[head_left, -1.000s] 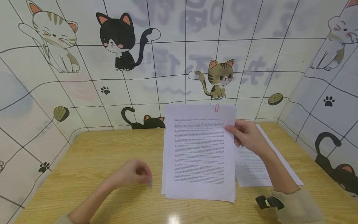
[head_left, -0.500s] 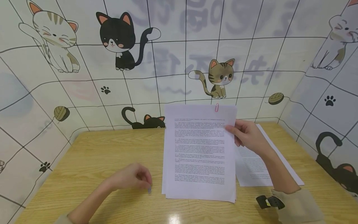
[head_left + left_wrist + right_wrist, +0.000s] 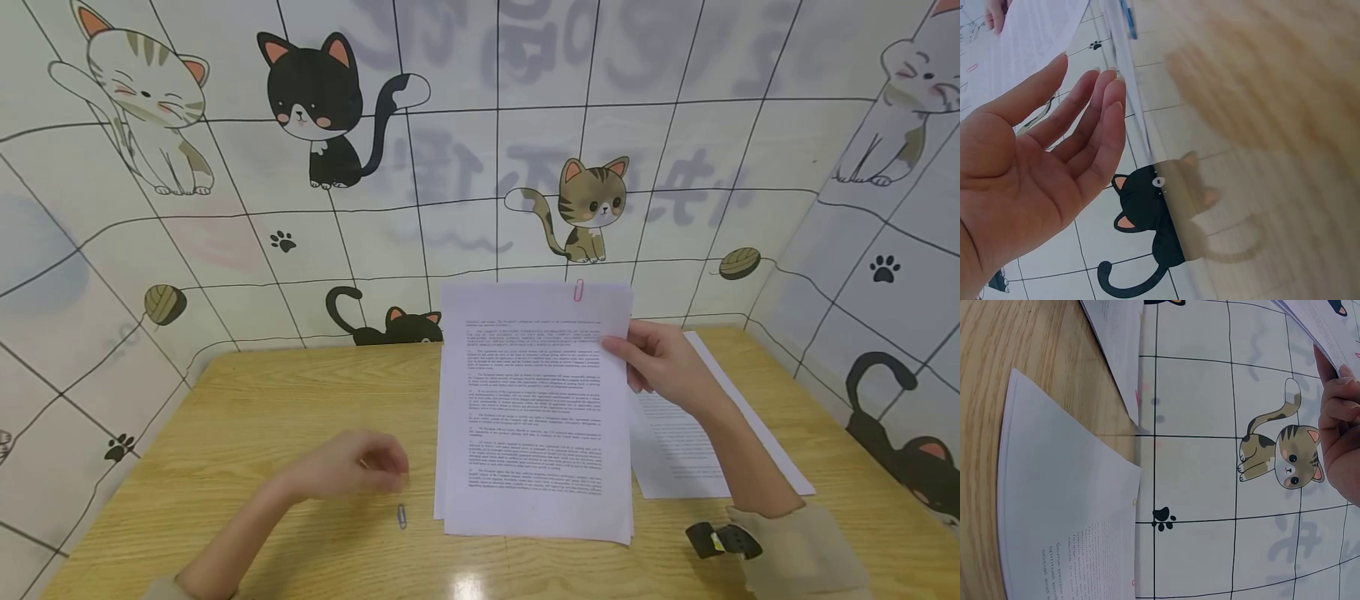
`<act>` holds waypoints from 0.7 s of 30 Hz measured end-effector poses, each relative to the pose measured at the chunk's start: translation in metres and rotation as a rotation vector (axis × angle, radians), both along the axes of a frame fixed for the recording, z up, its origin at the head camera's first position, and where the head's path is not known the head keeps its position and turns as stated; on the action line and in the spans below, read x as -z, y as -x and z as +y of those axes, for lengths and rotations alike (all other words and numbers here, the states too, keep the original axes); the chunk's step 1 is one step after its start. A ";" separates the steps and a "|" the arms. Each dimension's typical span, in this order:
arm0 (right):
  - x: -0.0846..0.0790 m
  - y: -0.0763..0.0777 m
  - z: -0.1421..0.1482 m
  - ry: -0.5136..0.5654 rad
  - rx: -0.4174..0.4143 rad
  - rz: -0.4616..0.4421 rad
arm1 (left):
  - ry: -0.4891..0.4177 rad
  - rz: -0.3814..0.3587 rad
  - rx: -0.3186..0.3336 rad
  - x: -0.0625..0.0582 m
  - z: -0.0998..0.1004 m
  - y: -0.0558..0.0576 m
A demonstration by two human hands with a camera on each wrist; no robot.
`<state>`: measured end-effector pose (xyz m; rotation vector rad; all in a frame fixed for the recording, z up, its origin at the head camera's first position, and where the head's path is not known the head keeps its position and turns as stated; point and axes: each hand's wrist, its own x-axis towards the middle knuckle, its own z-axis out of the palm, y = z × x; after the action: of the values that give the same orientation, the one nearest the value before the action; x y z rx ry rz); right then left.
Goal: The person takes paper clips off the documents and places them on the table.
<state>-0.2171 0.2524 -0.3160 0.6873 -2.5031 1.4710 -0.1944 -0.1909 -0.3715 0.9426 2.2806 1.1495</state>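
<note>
A bundle of printed paper sheets (image 3: 536,417) stands raised in the middle of the head view, facing the camera. A pink paper clip (image 3: 578,290) sits on its top edge. My right hand (image 3: 663,367) pinches the bundle's right edge, thumb on the front and the other fingers behind. In the right wrist view this hand (image 3: 1342,437) shows at the right border, holding the papers' edge. A blue paper clip (image 3: 401,517) lies on the table left of the bundle. Just above that clip hovers my left hand (image 3: 352,467). Its fingers are loosely bent, with nothing between them in the left wrist view.
A second stack of printed sheets (image 3: 682,450) lies on the wooden table (image 3: 285,400) at the right, partly behind my right forearm. A white wall sheet with cartoon cats (image 3: 315,108) encloses the back and sides. A black strap (image 3: 723,542) sits by the right sleeve.
My left hand lowered the blue paper clip to the table, let go of it and lifted slightly. The right hand still holds the bundle, almost unmoved.
</note>
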 end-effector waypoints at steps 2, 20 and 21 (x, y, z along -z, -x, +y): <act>0.000 0.000 0.000 0.000 0.000 -0.002 | -0.006 0.016 -0.023 -0.001 0.000 0.002; 0.002 0.002 0.000 0.005 -0.023 0.004 | -0.146 0.045 -0.235 -0.021 0.020 0.010; 0.002 0.002 0.000 0.001 -0.021 0.006 | -0.164 0.051 -0.248 -0.023 0.022 0.010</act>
<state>-0.2193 0.2519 -0.3181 0.7191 -2.4987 1.4745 -0.2043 -0.1693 -0.3487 0.7684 2.4254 1.4500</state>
